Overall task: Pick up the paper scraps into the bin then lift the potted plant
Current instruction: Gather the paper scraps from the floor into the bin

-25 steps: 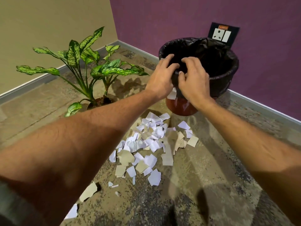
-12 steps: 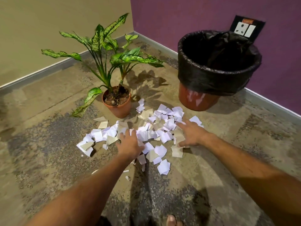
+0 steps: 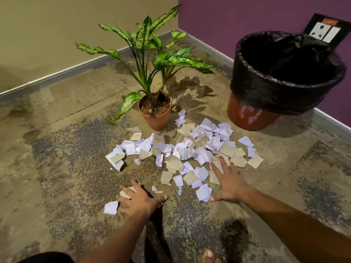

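Observation:
Several white and tan paper scraps [image 3: 190, 152] lie spread on the floor in front of me. My left hand [image 3: 139, 201] rests flat with spread fingers on a couple of scraps at the near left edge of the pile. My right hand [image 3: 227, 180] lies open, palm down, on scraps at the near right side. Behind the pile stands the potted plant [image 3: 154, 111], a terracotta pot with long speckled green leaves. To its right is the bin [image 3: 281, 82], a brown pot lined with a black bag, open at the top.
A tan wall [image 3: 57, 35] runs along the left and a purple wall [image 3: 237, 19] along the back right, meeting in a corner behind the plant. A wall socket [image 3: 325, 29] sits just behind the bin. My toe [image 3: 209, 255] shows at the bottom edge.
Both hands left the bin's rim and came down to the floor. Since half a second ago they slid nearer to me, the left to the pile's near left edge, the right to its near right.

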Demonstrator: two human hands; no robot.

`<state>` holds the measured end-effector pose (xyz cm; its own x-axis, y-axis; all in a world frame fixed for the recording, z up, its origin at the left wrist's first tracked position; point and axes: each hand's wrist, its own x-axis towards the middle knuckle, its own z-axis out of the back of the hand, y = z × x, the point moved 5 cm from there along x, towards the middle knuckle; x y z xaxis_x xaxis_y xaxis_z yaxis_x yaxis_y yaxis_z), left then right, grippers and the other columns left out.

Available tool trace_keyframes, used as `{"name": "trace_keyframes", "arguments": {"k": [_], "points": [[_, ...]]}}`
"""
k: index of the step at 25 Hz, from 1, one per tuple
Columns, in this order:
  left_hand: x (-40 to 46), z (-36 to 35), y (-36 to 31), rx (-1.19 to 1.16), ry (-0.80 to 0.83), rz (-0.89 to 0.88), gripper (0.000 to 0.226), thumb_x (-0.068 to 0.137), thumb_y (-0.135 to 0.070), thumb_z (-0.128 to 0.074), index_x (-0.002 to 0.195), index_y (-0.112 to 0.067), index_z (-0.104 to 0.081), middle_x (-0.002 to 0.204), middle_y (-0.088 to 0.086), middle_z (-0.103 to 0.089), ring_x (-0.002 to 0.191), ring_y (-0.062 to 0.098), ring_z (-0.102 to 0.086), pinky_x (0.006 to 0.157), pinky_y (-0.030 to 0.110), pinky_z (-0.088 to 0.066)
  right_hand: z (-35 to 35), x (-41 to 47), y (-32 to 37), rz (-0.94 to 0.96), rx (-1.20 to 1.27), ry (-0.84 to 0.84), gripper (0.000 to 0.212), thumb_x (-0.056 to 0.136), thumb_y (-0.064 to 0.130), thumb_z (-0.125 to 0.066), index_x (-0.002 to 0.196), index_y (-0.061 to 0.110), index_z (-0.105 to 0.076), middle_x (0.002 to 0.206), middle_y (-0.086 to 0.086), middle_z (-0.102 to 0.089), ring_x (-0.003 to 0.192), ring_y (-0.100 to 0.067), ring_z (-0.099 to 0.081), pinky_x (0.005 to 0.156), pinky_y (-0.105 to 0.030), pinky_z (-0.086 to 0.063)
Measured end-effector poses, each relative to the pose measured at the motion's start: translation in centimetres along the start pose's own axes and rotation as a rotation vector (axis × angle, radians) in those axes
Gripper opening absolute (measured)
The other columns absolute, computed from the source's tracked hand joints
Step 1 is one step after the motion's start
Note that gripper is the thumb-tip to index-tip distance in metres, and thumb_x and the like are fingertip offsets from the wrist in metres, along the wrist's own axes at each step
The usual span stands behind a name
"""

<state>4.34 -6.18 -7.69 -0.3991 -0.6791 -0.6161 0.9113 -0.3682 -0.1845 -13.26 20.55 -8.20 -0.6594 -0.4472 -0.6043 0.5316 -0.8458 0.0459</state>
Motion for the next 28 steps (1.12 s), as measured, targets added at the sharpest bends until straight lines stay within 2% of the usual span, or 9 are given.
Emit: {"name": "trace_keyframes", "arguments": {"k": [6,10,13,15,18,21,24,26,28], "points": [[0.1,0.5,-3.4,0.069,-0.129,-0.423,0.12,0.066,-0.076,-0.062,0.152,-0.024,0.005,0.161,-0.004,0.011,0.148,0.026,0.012,0.114,0.062,-0.002,2.7,1.8,6.6,0.197,-0.088,-0.168,0.098,0.081,0.061,-0.059,0.152,0.03,0.001,0.159,-0.006,0.021,0.144,-0.044,-0.005,0.108,-0.055,-0.035],[0.8,2.5,-0.8,-0.021,-0.328,-0.183,0.107,0.075,-0.079,-0.046,0.152,-0.025,0.005,0.161,0.002,0.011,0.147,0.034,0.01,0.11,0.067,-0.003,5.4,2.7,7.8,0.137,-0.135,-0.293,0.093,0.084,0.062,-0.054,0.152,0.024,-0.003,0.16,-0.01,0.013,0.142,-0.044,-0.013,0.107,-0.055,-0.034],[1.6,2.5,3.2,-0.139,-0.247,0.113,0.115,0.072,-0.081,-0.048,0.153,-0.018,0.003,0.16,0.014,0.01,0.145,0.043,0.008,0.112,0.065,-0.006,5.5,2.7,8.0,0.208,-0.2,-0.326,0.106,0.075,0.076,-0.05,0.152,0.03,0.006,0.16,-0.01,0.019,0.144,-0.045,-0.006,0.109,-0.062,-0.023],[1.8,1.8,4.5,-0.177,-0.166,0.147,0.12,0.069,-0.083,-0.05,0.153,-0.015,0.002,0.159,0.019,0.009,0.145,0.045,0.008,0.115,0.06,-0.005,3.9,2.3,8.8,0.385,-0.261,-0.269,0.115,0.068,0.081,-0.053,0.148,0.038,0.017,0.155,-0.005,0.032,0.145,-0.043,0.005,0.109,-0.068,-0.012],[1.5,1.0,3.9,-0.124,-0.158,-0.07,0.128,0.063,-0.085,-0.053,0.152,-0.014,0.005,0.158,0.019,0.014,0.146,0.039,0.011,0.117,0.055,0.0,1.2,2.2,8.5,0.536,-0.36,-0.084,0.121,0.064,0.073,-0.066,0.142,0.049,0.023,0.149,0.001,0.043,0.143,-0.038,0.021,0.108,-0.069,0.002],[0.8,0.4,1.0,-0.129,-0.075,-0.336,0.136,0.056,-0.083,-0.061,0.152,-0.02,0.011,0.158,0.005,0.019,0.148,0.027,0.012,0.115,0.043,0.004,2.8,3.2,6.6,0.454,-0.401,-0.145,0.118,0.068,0.066,-0.07,0.142,0.05,0.02,0.15,0.003,0.039,0.144,-0.037,0.02,0.11,-0.068,0.003],[0.1,0.1,-2.5,-0.14,-0.002,-0.566,0.133,0.058,-0.074,-0.069,0.152,-0.025,0.009,0.16,-0.002,0.017,0.148,0.02,0.011,0.12,0.045,0.0,6.6,4.1,4.7,0.259,-0.344,-0.3,0.112,0.071,0.059,-0.07,0.146,0.047,0.012,0.158,0.002,0.025,0.146,-0.041,0.001,0.111,-0.066,-0.02],[-0.1,0.7,-4.0,-0.086,-0.091,-0.647,0.127,0.06,-0.072,-0.071,0.153,-0.027,0.003,0.16,-0.003,0.015,0.149,0.019,0.008,0.121,0.048,-0.008,8.0,4.6,3.9,0.156,-0.196,-0.311,0.115,0.067,0.062,-0.072,0.147,0.044,0.009,0.159,0.0,0.02,0.142,-0.041,-0.015,0.098,-0.056,-0.044],[0.6,1.6,-3.9,-0.08,-0.202,-0.589,0.125,0.059,-0.069,-0.074,0.152,-0.028,-0.001,0.16,-0.001,0.016,0.149,0.025,0.007,0.12,0.049,-0.01,8.3,5.0,4.0,0.141,-0.071,-0.254,0.123,0.061,0.062,-0.076,0.147,0.045,0.011,0.159,-0.001,0.02,0.132,-0.04,-0.034,0.081,-0.045,-0.053]]}}
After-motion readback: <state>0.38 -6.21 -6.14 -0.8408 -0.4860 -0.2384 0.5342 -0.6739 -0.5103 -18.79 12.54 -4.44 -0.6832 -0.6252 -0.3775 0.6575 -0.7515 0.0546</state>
